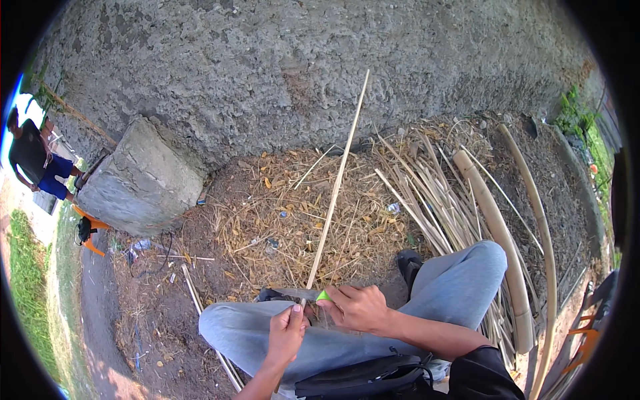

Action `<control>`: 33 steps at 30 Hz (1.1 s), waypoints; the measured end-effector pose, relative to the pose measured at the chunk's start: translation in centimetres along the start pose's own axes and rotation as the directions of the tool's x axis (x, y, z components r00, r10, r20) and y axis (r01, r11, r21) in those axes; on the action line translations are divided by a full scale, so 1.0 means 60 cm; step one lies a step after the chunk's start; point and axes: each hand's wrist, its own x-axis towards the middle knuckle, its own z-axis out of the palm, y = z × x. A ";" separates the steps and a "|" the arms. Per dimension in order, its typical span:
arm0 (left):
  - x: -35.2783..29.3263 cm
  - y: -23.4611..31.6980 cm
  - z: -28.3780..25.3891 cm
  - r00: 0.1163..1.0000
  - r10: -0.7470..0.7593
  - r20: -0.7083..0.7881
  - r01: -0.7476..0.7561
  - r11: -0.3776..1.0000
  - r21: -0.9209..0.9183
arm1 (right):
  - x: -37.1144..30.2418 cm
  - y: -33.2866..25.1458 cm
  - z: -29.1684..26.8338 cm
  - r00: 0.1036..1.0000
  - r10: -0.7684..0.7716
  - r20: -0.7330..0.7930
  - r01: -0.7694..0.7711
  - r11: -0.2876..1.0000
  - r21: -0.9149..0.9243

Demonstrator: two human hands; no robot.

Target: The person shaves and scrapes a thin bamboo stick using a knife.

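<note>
A long, thin bamboo strip slants up and away from my lap toward the wall. My left hand is closed round its near end, thumb uppermost. In my right hand is a knife with a bright green handle, the fingers wrapped round it. Its blade points left and lies across the strip just beyond my left hand. Whether the edge bites into the bamboo cannot be made out.
Split bamboo strips lie heaped to the right, beside a thick bamboo pole and a long curved one. Shavings and dry leaves cover the ground before a rough wall. A concrete block and a person are at left.
</note>
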 end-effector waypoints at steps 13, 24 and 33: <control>-0.027 -0.003 0.013 0.926 0.363 -0.100 -0.297 0.867 0.400 | 0.047 0.057 -0.039 0.978 0.149 -0.147 -0.169 0.977 -0.129; -0.063 -0.014 -0.008 0.909 0.411 -0.074 -0.316 0.793 0.521 | 0.058 0.103 -0.055 0.924 0.251 -0.287 -0.297 0.946 -0.128; -0.091 -0.046 -0.022 0.879 0.459 -0.127 -0.327 0.776 0.539 | 0.058 0.121 -0.083 0.897 0.237 -0.374 -0.242 0.970 0.034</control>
